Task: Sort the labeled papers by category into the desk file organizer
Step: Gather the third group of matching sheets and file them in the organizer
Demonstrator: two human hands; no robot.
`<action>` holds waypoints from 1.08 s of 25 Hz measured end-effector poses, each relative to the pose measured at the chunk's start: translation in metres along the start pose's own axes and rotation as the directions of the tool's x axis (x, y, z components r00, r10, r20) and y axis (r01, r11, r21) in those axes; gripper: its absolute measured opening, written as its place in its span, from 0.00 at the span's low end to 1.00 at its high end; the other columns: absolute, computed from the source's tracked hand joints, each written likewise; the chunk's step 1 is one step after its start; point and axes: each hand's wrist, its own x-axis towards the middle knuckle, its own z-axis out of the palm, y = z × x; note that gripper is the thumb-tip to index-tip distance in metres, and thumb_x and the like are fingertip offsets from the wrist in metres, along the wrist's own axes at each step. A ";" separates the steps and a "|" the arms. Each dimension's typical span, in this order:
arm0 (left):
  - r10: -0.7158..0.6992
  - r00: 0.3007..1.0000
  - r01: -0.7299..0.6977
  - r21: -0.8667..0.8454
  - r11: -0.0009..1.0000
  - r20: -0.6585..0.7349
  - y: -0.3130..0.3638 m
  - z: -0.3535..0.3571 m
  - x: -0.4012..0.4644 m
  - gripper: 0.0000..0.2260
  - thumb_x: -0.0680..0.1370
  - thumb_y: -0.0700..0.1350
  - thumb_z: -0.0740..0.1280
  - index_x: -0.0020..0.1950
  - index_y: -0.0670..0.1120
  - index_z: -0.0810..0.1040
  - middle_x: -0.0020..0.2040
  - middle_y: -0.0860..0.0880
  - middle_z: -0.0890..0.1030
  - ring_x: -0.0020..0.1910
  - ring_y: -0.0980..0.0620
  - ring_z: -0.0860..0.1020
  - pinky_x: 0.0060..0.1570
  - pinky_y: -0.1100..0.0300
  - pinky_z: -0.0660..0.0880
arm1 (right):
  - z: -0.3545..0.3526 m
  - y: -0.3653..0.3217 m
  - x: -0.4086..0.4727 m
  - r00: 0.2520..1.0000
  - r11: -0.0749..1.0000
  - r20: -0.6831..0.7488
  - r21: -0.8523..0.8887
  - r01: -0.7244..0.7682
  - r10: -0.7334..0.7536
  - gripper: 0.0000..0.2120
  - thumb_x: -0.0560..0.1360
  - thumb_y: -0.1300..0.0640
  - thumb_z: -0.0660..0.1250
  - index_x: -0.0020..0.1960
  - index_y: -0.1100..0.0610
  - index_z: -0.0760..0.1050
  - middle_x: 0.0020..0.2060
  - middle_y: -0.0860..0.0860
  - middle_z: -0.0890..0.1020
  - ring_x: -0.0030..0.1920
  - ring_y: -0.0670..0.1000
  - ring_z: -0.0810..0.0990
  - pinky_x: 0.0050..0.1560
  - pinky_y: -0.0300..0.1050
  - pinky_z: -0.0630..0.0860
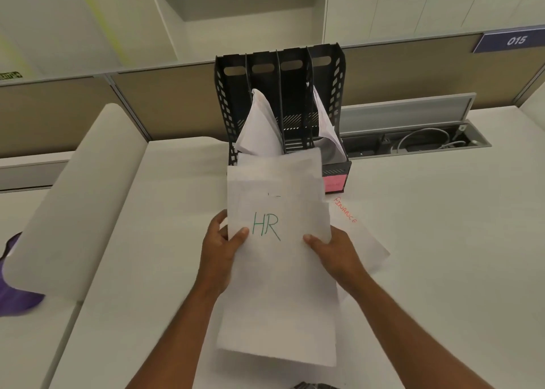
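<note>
I hold a stack of white papers [277,285] above the desk, its top sheet marked "HR" in green. My left hand [221,250] grips the stack's left edge, thumb on top. My right hand [333,250] grips the right edge. A sheet marked "FINANCE" [358,235] in red lies on the desk under the stack, to the right. The black desk file organizer [233,93] stands behind, with several upright slots. Bent white papers [258,129] lean in its second slot, and more papers [327,129] sit in the rightmost slot. A pink label [336,183] is on its front base.
A white desk [442,256] spreads to the right. A raised white divider [73,197] slopes along the left, with a purple object [11,294] beyond it. An open cable tray [418,142] with wires sits right of the organizer. A beige partition [398,73] runs behind.
</note>
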 end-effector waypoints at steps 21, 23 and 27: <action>0.144 0.987 -0.127 0.193 0.973 -0.077 -0.001 0.028 -0.038 0.10 0.81 0.56 0.64 0.56 0.54 0.81 0.47 0.56 0.86 0.46 0.58 0.83 0.46 0.64 0.80 | -0.010 -0.003 -0.006 0.929 0.965 -0.274 0.014 0.263 -0.249 0.04 0.78 0.54 0.70 0.44 0.50 0.81 0.36 0.39 0.84 0.36 0.37 0.81 0.34 0.27 0.73; 0.140 0.989 -0.127 0.184 0.975 -0.057 -0.002 0.018 -0.033 0.16 0.81 0.57 0.61 0.44 0.49 0.80 0.36 0.55 0.80 0.36 0.56 0.76 0.39 0.62 0.75 | -0.016 -0.007 -0.002 0.935 0.974 -0.278 -0.012 0.226 -0.221 0.05 0.77 0.52 0.69 0.46 0.50 0.82 0.38 0.42 0.85 0.38 0.39 0.82 0.36 0.32 0.77; -0.091 0.991 0.106 0.152 0.983 -0.102 -0.017 0.009 -0.029 0.10 0.81 0.45 0.67 0.42 0.44 0.81 0.41 0.48 0.85 0.40 0.46 0.82 0.44 0.55 0.78 | -0.022 0.007 -0.004 0.982 0.998 -0.178 0.051 -0.048 0.056 0.06 0.77 0.52 0.69 0.50 0.53 0.83 0.44 0.49 0.87 0.43 0.52 0.86 0.45 0.51 0.83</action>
